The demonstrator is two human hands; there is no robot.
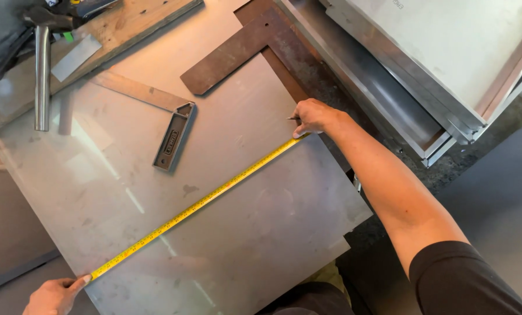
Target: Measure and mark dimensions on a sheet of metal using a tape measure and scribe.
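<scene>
A yellow tape measure (197,204) lay stretched slantwise across the steel sheet (261,233), thin and springy, likely to buckle unless kept taut from both ends. The left hand (54,294) pinned its near end with the thumb; the right hand (312,116), closed round a small scriber, pressed the far end. A try square (173,140) and a rusty square (237,49) lay beyond

Tape measure (197,204) across metal sheet (255,245), try square (170,137) perhaps behind it.
</scene>
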